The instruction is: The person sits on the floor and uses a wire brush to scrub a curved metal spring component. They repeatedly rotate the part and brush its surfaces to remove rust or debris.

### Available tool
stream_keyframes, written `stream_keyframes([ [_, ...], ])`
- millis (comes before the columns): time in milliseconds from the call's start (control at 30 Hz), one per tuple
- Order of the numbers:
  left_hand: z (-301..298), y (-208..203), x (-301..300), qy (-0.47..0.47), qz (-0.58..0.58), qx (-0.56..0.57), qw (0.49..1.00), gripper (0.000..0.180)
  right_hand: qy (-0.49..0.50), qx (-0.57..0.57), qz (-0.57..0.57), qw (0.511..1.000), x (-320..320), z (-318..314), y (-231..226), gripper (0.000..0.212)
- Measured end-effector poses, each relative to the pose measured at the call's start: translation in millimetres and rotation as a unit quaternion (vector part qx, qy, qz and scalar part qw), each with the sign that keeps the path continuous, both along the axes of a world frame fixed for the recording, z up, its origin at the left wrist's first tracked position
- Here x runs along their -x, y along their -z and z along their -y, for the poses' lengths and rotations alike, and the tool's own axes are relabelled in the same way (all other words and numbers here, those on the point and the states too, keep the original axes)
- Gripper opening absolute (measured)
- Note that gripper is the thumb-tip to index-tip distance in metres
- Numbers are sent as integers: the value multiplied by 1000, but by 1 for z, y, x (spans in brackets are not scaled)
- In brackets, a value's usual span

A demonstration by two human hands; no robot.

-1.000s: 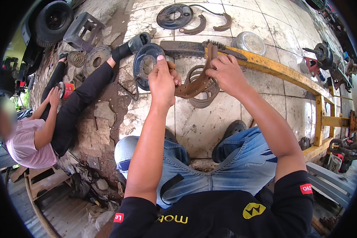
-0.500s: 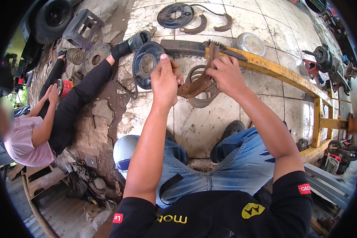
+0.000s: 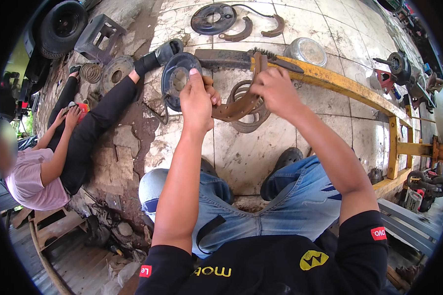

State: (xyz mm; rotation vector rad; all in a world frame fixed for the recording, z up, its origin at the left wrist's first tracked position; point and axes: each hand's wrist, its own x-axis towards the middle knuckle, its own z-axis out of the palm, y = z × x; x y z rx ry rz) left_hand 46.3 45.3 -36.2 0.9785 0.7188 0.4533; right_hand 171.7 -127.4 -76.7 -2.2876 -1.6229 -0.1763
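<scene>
Far left, upper edge: black tyre (image 3: 63, 23), upright. Below it a co-worker (image 3: 37, 179) in a pink top sits with dark-trousered legs stretched out, both hands at a red can (image 3: 85, 108) by the thigh. Coil spring (image 3: 90, 73) on the ground just beyond the legs; grey stool (image 3: 99, 40) above it; rusty round disc (image 3: 110, 77) next to the spring, partly behind the leg.

Near the co-worker's shoe, a black round plate (image 3: 170, 87) with a centre hole. Left hand (image 3: 198, 101) overlaps its edge in view; contact with it cannot be told. That hand is closed, thumb up, around the lower left end of a curved brown shoe (image 3: 236, 110), which hangs in front of the person, above the tiled floor (image 3: 248, 169). Farther up on the tiles, a second black plate (image 3: 199, 22) with two loose curved shoes (image 3: 238, 32) to its right.

A larger coil (image 3: 253, 125) shows behind the held piece. Right hand (image 3: 276, 92): fingers bent in against the piece's upper arm; grip hidden, slightly blurred. Wire brush (image 3: 280, 61) rests on the yellow metal frame (image 3: 349, 88), round pale container (image 3: 306, 51) just past it. Far right: dark round part (image 3: 403, 68), near a red stand (image 3: 385, 81).
</scene>
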Motion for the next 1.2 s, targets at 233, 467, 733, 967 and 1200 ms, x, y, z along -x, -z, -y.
stream_keyframes([
  [233,0,-2,1,11,-5,-5,1000,44,-1,15,-22,1000,-2,-1,-2,27],
  [467,0,-3,0,14,0,-8,1000,43,9,25,-25,999,2,-3,-4,26],
  [733,-2,-1,0,4,4,-5,1000,49,91,-47,-2,995,-18,1,-20,27],
  [967,-4,0,0,-1,-1,21,1000,48,40,-6,-41,998,-16,5,-16,25],
  [1200,-4,2,0,-2,0,8,1000,48,-22,8,-67,998,-2,-1,0,23],
])
